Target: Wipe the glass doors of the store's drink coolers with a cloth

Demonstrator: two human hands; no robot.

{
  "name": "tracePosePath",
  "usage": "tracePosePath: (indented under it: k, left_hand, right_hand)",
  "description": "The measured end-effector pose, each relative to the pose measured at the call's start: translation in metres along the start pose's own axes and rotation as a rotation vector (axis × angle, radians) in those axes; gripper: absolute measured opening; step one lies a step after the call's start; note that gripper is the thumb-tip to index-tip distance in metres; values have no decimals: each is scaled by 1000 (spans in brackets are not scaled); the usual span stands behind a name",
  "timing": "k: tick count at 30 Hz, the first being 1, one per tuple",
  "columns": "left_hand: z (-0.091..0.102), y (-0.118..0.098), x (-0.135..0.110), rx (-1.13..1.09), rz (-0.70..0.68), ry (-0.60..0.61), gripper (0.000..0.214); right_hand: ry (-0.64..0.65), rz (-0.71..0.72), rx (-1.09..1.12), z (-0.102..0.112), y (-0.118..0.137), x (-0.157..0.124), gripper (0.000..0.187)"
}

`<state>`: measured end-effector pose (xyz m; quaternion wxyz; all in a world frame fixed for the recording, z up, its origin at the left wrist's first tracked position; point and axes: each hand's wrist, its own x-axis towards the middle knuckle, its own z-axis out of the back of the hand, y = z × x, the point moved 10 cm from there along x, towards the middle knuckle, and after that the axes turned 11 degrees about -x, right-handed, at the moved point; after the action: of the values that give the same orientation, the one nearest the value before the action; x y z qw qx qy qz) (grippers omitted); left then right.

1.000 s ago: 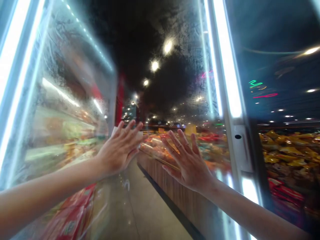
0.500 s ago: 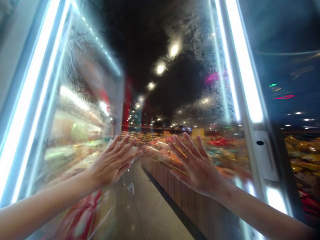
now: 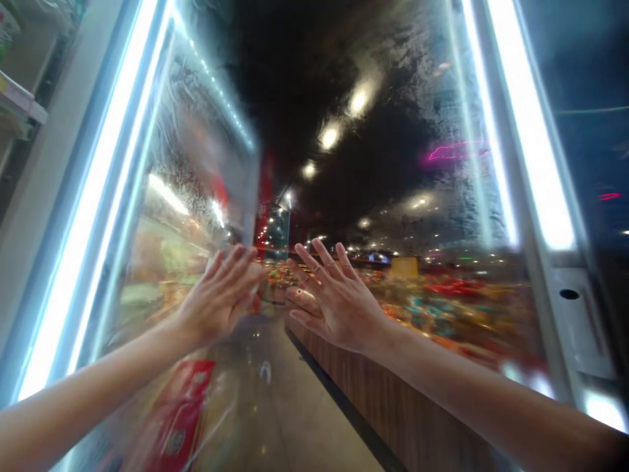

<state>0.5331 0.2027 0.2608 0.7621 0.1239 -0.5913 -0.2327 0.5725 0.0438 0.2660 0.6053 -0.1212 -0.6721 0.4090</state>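
Note:
Both arms reach forward to a large see-through glass pane (image 3: 388, 216). My left hand (image 3: 216, 295) is raised with its fingers stretched out and slanted up to the right; motion smears its fingertips. Whether anything lies under that palm I cannot make out. My right hand (image 3: 339, 298) is spread flat, fingers pointing up and to the left, with nothing visible between them. It seems to lie against or very close to the glass; exact contact cannot be told. A gap separates the two hands.
Bright light strips run down the left frame (image 3: 105, 177) and the right frame (image 3: 535, 131). Beyond the glass, an aisle floor (image 3: 280, 400) runs beside a wood-panelled counter (image 3: 378, 393) with blurred goods. A red box (image 3: 184, 406) shows low on the left, a shelf edge (image 3: 22, 98) at upper left.
My right hand has moved left, nearer my left hand, which has shifted slightly left and up. A white patch seen behind my left hand no longer shows clearly. The view has swung left.

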Motion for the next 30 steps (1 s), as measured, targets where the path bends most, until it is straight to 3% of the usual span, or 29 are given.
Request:
tracePosePath:
  k: [2,4,6,9,11,13,16,18,20,25,27,30]
  left_hand:
    - [21,49,16,7,215,-76,55]
    - [28,72,20,8,322,-92,54]
    - [23,59,6,7,291,-86,55]
    - [2,3,-38,2,108,-24,63]
    - [-12,-24,-58,-14,-29,64,67]
    - [-7,-14,-53,-24,-26,63,65]
    - [21,50,-21,-24,269,-92,56]
    - [28,69,-13,-23,372,-139,54]
    - [24,55,-28,-14,359,-146,57]
    - [-7,-18,-107,-2,178,-50,71]
    - [-5,-12,-110,-1,178,-53,72]
    - [17,40,-86,4,370,-165,68]
  right_hand:
    - [-15,-15,1,0,4,3,81]
    - [-37,-28,2,0,5,3,85]
    - [-52,-32,0,1,5,2,88]
    - [-41,-22,-26,1,4,2,86]
    - [-28,-18,-44,1,4,2,85]
    - [-26,-17,-48,1,3,2,85]
    - [-44,-16,-46,4,3,0,84]
    - [-48,-18,-52,4,4,0,83]
    - [-50,-18,-60,4,4,-1,82]
    - [-45,-19,-74,1,3,0,83]
    - [-44,-14,-67,1,3,0,85]
    - [-50,-18,-52,3,2,-1,88]
